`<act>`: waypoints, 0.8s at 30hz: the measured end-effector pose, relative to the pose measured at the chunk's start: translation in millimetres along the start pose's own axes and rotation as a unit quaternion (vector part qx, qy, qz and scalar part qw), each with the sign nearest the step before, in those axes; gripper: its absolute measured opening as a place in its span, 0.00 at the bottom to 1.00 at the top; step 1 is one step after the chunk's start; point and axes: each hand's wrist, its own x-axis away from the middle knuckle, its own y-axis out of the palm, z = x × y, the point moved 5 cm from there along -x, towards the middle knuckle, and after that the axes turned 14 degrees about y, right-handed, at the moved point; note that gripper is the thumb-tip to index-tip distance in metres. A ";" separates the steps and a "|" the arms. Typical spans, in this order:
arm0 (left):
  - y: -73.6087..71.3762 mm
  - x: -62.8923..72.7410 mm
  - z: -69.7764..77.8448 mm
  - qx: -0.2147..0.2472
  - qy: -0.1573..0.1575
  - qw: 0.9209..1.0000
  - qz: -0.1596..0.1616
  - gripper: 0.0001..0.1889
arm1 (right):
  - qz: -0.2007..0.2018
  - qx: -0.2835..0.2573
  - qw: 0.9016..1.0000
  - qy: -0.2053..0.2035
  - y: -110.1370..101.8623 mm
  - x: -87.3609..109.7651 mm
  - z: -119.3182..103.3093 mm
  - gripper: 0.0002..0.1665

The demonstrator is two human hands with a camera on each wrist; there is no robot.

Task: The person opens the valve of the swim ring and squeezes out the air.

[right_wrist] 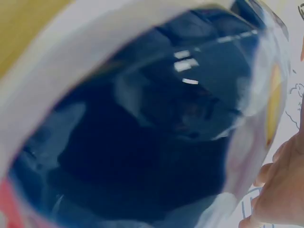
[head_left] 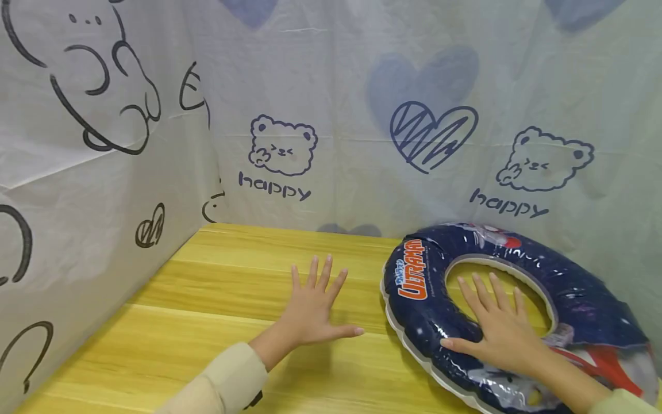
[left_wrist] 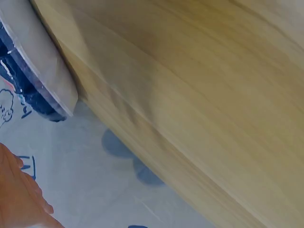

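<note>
A dark blue inflatable swim ring (head_left: 424,322) with orange ULTRAMAN lettering lies at the right of the wooden surface. My right hand (head_left: 504,328), fingers spread, is over the ring's near side and overlaps its hole in the head view. In the right wrist view the ring (right_wrist: 142,142) fills most of the picture, with the hand (right_wrist: 282,190) at the right edge. Left of the ring, my left hand (head_left: 312,313) hovers above the boards with fingers spread and holds nothing. The left wrist view catches part of that hand (left_wrist: 21,194) and the ring's pale edge (left_wrist: 47,61).
Yellow wood-grain boards (head_left: 207,282) form the surface. A white sheet with bears, hearts and "happy" print (head_left: 336,172) hangs behind it, and another printed sheet (head_left: 103,201) borders the left side. The ring's far rim reaches close to the back sheet.
</note>
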 end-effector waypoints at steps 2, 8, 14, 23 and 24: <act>1.0 -2.6 4.0 0.009 0.006 1.000 0.000 0.61 | 0.002 -0.003 1.000 -0.005 1.9 2.4 1.9 0.66; 9.0 -13.0 16.1 0.030 0.014 0.999 -0.027 0.56 | -0.003 -0.009 1.000 -0.012 8.4 8.3 4.6 0.63; 18.9 -27.9 29.3 0.042 0.029 0.998 -0.038 0.52 | -0.022 -0.013 1.000 -0.017 16.9 13.8 4.6 0.61; 25.5 -51.1 46.7 0.093 0.075 0.992 -0.035 0.46 | -0.045 -0.014 0.999 -0.024 20.9 16.3 2.7 0.58; 25.8 -52.8 47.5 0.101 0.074 0.991 -0.037 0.45 | -0.052 -0.015 0.998 -0.025 20.9 15.6 2.6 0.57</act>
